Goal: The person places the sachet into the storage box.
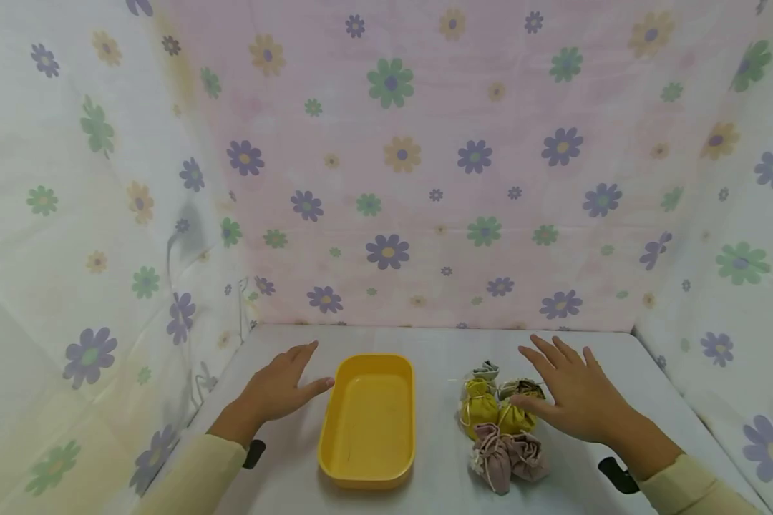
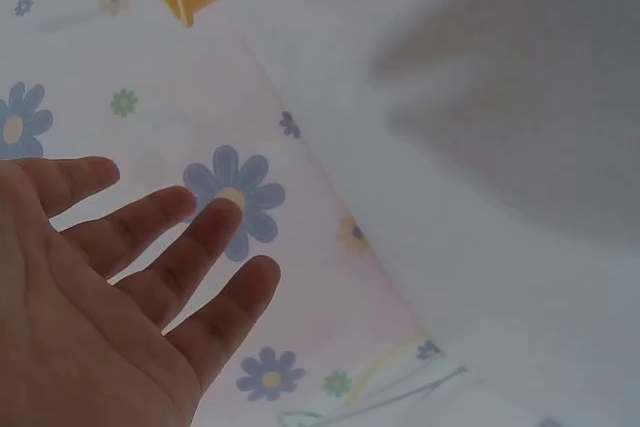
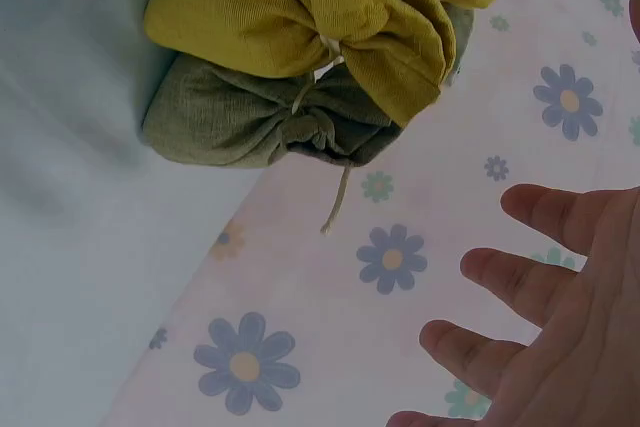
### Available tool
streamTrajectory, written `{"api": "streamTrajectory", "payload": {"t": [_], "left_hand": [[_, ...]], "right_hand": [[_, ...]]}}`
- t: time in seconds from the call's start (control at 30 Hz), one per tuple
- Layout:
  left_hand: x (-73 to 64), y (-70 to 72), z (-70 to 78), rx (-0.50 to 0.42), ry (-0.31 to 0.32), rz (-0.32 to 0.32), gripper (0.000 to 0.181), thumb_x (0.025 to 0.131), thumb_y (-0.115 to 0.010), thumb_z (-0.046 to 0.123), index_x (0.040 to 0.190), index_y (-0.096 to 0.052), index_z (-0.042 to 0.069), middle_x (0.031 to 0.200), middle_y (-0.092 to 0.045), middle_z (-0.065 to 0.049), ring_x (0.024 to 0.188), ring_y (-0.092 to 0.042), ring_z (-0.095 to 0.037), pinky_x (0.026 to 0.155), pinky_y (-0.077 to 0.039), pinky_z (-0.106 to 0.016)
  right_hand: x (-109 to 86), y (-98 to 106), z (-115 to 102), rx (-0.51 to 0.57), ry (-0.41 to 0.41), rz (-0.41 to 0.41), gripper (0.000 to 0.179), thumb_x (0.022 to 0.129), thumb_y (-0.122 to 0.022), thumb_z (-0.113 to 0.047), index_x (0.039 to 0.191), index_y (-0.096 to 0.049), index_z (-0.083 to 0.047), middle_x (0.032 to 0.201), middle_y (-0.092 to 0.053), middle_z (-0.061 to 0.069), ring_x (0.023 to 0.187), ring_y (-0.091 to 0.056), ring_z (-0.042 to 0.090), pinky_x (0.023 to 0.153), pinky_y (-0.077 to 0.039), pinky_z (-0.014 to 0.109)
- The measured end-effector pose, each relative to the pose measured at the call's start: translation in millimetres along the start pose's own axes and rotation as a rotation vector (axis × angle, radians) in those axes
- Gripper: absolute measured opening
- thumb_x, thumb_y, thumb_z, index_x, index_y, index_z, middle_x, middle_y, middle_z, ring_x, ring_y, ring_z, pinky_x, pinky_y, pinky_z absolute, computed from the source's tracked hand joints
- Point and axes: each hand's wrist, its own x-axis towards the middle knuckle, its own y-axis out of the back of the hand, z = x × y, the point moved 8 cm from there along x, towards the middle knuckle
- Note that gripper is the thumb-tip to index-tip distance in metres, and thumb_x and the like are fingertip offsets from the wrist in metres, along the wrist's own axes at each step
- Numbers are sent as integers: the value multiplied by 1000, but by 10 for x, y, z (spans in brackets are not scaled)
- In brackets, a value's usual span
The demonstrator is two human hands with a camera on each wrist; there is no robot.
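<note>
- The cloth bags (image 1: 479, 410) stand bunched on the right part of the table (image 1: 441, 429), directly left of my right hand (image 1: 580, 397), which is much the nearer of my two.
- Within the bunch, a pale green bag (image 1: 487, 370) is farthest, yellow ones sit in the middle beside a grey-green bag (image 3: 230, 115), and two pink bags (image 1: 493, 459) are nearest me.
- The grey-green bag's long axis runs up from the tabletop to its tied neck; how the nearest pink bag lies, I cannot tell.
- My right fingers are spread and grip nothing. From above, my thumb overlaps the middle of the bunch; whether it touches cloth I cannot tell.
- Left of the bags, with bare table between, is the yellow tray (image 1: 368, 422), its long axis running near to far and nothing inside.
- My left hand (image 1: 275, 390) is beyond the tray's left side, fingers spread, thumb pointing right at the far part of its left rim, just beside or touching; I cannot tell which.
- The flowered cloth (image 1: 441, 121) hangs behind the table's far edge.
</note>
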Motion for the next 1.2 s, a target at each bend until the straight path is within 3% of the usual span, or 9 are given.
{"api": "streamTrajectory", "payload": {"t": [0.13,0.23,0.37,0.57,0.8,1.0,1.2], "left_hand": [[-1,-92,-8,-52,26,-29,98,93,-39,84,165,-28,19,166,-37,-16,149,-38,-44,115,-34,-73],[2,-159,-15,-118,52,-31,91,96,-45,78,164,-31,19,163,-42,-15,144,-46,-41,114,-37,-70],[17,-253,-11,-241,78,-20,86,96,-55,70,162,-35,19,156,-51,-10,133,-57,-33,108,-48,-64],[32,-384,-12,-364,95,22,73,100,-61,54,160,-40,16,151,-56,-9,126,-61,-28,102,-56,-54],[5,-594,-72,-614,164,24,68,100,-67,42,158,-43,15,150,-56,-10,122,-63,-26,79,-65,-35],[-8,-701,-97,-762,207,28,61,101,-67,36,155,-48,15,148,-58,-10,123,-63,-30,76,-66,-38],[5,-776,-67,-805,233,7,59,101,-66,37,154,-49,16,147,-58,-11,124,-63,-31,79,-65,-41]], "right_hand": [[-21,-31,-99,26,40,19,88,92,-52,-78,159,-43,-21,167,-35,10,151,-31,49,110,-29,82],[-39,-62,-166,39,68,31,87,92,-51,-78,157,-45,-21,165,-39,8,149,-36,47,106,-37,78],[-53,-104,-244,71,99,42,83,92,-51,-79,154,-48,-23,160,-47,3,143,-44,38,103,-43,73],[-78,-124,-336,153,128,51,72,93,-57,-73,147,-56,-25,144,-59,-5,133,-53,27,100,-47,66],[-130,-166,-437,226,167,37,63,92,-64,-69,142,-61,-30,137,-59,-16,126,-56,13,102,-48,57],[-170,-187,-521,237,235,83,56,92,-68,-63,137,-63,-31,133,-58,-22,122,-56,6,96,-52,49],[-216,-221,-578,283,270,103,51,91,-72,-60,134,-65,-32,132,-58,-22,121,-58,6,94,-54,50]]}}
